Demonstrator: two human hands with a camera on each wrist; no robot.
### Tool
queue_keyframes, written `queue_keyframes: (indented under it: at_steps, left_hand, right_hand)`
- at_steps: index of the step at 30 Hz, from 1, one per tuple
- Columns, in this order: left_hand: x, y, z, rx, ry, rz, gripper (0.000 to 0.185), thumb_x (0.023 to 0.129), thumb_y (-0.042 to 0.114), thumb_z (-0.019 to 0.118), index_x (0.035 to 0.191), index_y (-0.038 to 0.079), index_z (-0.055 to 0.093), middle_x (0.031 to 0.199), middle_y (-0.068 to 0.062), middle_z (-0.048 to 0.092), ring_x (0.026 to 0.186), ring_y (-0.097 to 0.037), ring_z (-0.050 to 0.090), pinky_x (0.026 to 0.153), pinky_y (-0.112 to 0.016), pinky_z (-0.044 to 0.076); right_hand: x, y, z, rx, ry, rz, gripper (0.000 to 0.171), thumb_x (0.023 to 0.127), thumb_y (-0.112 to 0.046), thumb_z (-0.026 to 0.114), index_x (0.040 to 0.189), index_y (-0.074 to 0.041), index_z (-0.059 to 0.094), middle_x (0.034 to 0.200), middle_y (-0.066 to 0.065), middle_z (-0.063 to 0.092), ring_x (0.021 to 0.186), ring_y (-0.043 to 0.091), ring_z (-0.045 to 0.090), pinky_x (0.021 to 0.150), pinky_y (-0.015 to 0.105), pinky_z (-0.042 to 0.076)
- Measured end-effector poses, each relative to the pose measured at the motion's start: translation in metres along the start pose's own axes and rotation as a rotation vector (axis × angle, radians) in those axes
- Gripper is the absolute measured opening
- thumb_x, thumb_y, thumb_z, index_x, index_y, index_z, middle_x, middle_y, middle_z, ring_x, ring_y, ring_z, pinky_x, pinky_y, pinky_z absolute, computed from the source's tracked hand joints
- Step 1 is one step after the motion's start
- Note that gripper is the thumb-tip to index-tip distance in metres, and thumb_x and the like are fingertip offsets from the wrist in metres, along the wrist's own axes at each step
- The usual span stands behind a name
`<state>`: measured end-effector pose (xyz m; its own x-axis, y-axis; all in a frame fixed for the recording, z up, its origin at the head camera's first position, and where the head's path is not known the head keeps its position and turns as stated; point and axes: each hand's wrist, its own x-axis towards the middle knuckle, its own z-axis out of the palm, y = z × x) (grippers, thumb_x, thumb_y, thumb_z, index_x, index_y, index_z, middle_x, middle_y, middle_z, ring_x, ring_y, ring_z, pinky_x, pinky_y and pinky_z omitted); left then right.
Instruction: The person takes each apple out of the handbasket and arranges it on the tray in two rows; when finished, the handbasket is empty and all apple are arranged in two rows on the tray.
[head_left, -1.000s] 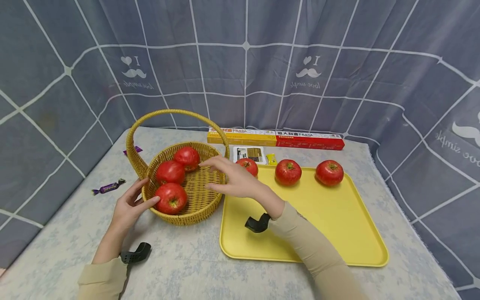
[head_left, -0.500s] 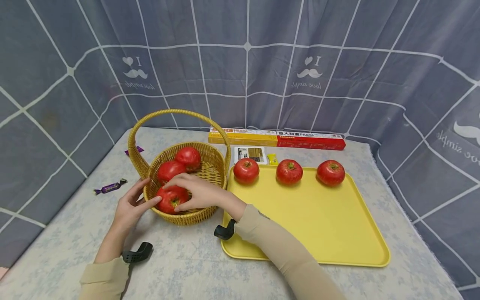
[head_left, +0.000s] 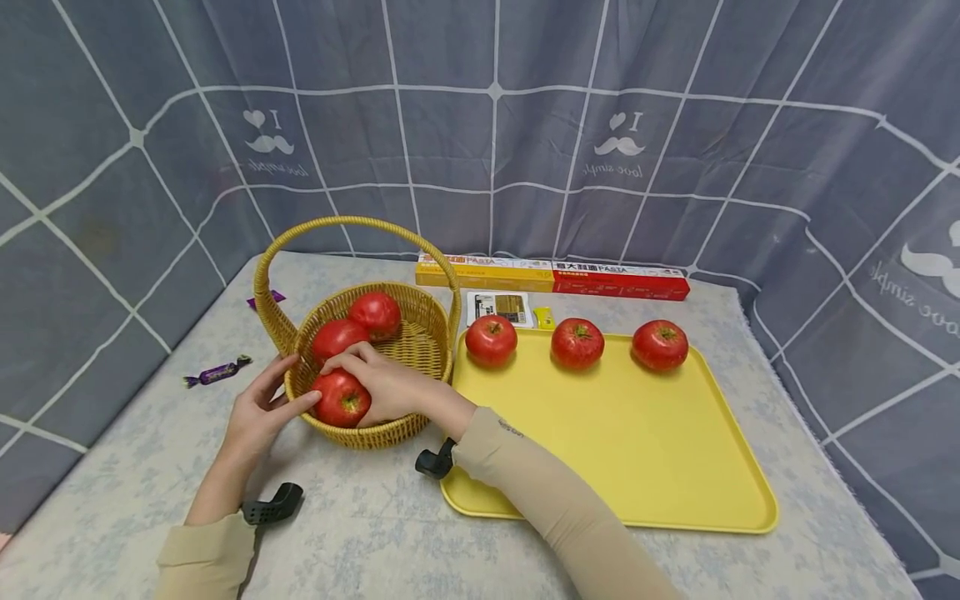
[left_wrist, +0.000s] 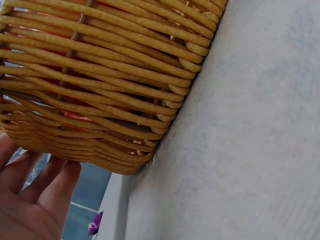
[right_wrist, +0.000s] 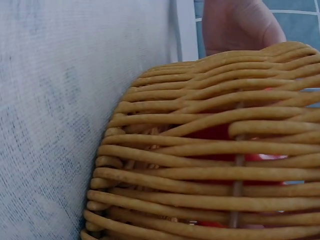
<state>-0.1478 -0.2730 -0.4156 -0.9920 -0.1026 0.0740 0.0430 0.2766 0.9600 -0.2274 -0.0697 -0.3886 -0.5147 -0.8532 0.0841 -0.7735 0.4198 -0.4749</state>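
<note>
The woven basket (head_left: 411, 427) with a tall arched handle holds three red apples. My left hand (head_left: 253, 417) grips its left rim, fingers (left_wrist: 59, 186) against the outer weave in the left wrist view and thumb inside, touching the front apple (head_left: 336, 393). My right hand (head_left: 386, 385) reaches into the basket and holds this front apple from its right, fingers over the top; its thumb is mostly hidden. Behind it sit a middle apple (head_left: 337, 337) and a rear apple (head_left: 377, 314). In the right wrist view, the basket's side (right_wrist: 210, 150) hides most of the apples.
Right of the basket lies a yellow tray (head_left: 615, 450) with three red apples along its far edge, one of them central (head_left: 577, 343). Behind are pasta boxes (head_left: 551, 277), a flat food packet (head_left: 498, 308) and a yellow wrapper (head_left: 543, 317). Purple wrapped candies (head_left: 217, 372) lie left.
My right hand has moved left and down from above the basket's right side onto the front apple, and now holds it. My left hand has stayed at the rim.
</note>
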Motion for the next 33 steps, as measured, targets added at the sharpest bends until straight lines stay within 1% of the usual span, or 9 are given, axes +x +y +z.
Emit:
queue_keyframes:
  at_steps: [3, 6, 11, 14, 18, 24, 28, 33]
  left_hand:
    - [0.000, -0.001, 0.000, -0.005, 0.003, 0.009, 0.071, 0.088, 0.014, 0.068, 0.147, 0.004, 0.030, 0.156, -0.012, 0.008, 0.137, -0.035, 0.024, 0.084, -0.004, 0.041]
    - [0.001, 0.000, 0.000, -0.009, 0.000, 0.017, 0.070, 0.088, 0.013, 0.068, 0.147, 0.004, 0.030, 0.156, -0.013, 0.008, 0.137, -0.035, 0.023, 0.084, -0.004, 0.041]
    - [0.001, -0.001, 0.000, -0.011, 0.003, 0.035, 0.070, 0.087, 0.011, 0.068, 0.146, 0.003, 0.030, 0.156, -0.014, 0.008, 0.137, -0.034, 0.023, 0.085, -0.004, 0.040]
    - [0.001, -0.002, 0.001, -0.028, 0.003, 0.049, 0.070, 0.087, 0.009, 0.068, 0.146, 0.003, 0.031, 0.156, -0.015, 0.007, 0.138, -0.032, 0.023, 0.085, -0.004, 0.040]
    - [0.000, -0.002, 0.001, -0.044, 0.000, 0.050, 0.070, 0.087, 0.007, 0.068, 0.146, 0.004, 0.031, 0.156, -0.015, 0.007, 0.138, -0.030, 0.024, 0.086, -0.004, 0.040]
    - [-0.001, 0.000, -0.001, -0.021, 0.002, 0.030, 0.070, 0.087, 0.010, 0.068, 0.146, 0.006, 0.031, 0.156, -0.013, 0.008, 0.138, -0.028, 0.025, 0.086, -0.004, 0.040]
    - [-0.001, -0.001, 0.000, -0.012, 0.004, 0.023, 0.069, 0.088, 0.014, 0.068, 0.147, 0.008, 0.032, 0.157, -0.011, 0.008, 0.138, -0.023, 0.026, 0.086, -0.004, 0.039]
    - [-0.001, -0.003, 0.000, -0.014, -0.002, 0.025, 0.068, 0.087, 0.015, 0.068, 0.146, 0.010, 0.034, 0.157, -0.010, 0.008, 0.137, -0.022, 0.027, 0.086, -0.004, 0.040]
  right_hand:
    - [0.000, -0.001, 0.000, -0.030, 0.020, -0.003, 0.077, 0.069, -0.025, 0.085, 0.131, -0.022, 0.040, 0.131, 0.001, 0.038, 0.114, 0.013, 0.047, 0.092, 0.021, 0.042]
    - [0.000, -0.002, -0.001, -0.084, 0.044, 0.020, 0.078, 0.067, -0.028, 0.086, 0.130, -0.021, 0.041, 0.130, 0.000, 0.041, 0.110, 0.012, 0.050, 0.089, 0.022, 0.045]
    - [-0.006, -0.003, -0.007, -0.175, 0.055, 0.090, 0.078, 0.064, -0.037, 0.086, 0.128, -0.026, 0.043, 0.123, -0.001, 0.044, 0.097, 0.013, 0.055, 0.079, 0.025, 0.049]
    - [-0.014, -0.003, -0.013, -0.193, 0.087, 0.114, 0.078, 0.063, -0.041, 0.085, 0.128, -0.027, 0.043, 0.117, 0.000, 0.044, 0.091, 0.014, 0.055, 0.074, 0.026, 0.049]
    - [-0.031, -0.004, -0.023, -0.141, 0.168, 0.113, 0.079, 0.063, -0.041, 0.084, 0.129, -0.027, 0.042, 0.114, 0.000, 0.042, 0.091, 0.014, 0.054, 0.074, 0.027, 0.050]
    - [-0.067, -0.007, -0.041, -0.013, 0.270, 0.077, 0.078, 0.062, -0.038, 0.084, 0.127, -0.026, 0.043, 0.116, 0.000, 0.041, 0.098, 0.015, 0.053, 0.079, 0.027, 0.050]
    - [-0.092, -0.004, -0.053, 0.035, 0.296, 0.066, 0.077, 0.062, -0.036, 0.085, 0.127, -0.026, 0.044, 0.120, -0.001, 0.041, 0.100, 0.013, 0.052, 0.080, 0.027, 0.051]
    - [-0.122, 0.007, -0.065, 0.106, 0.278, 0.070, 0.080, 0.060, -0.035, 0.087, 0.127, -0.027, 0.044, 0.122, -0.007, 0.041, 0.104, 0.008, 0.050, 0.082, 0.029, 0.051]
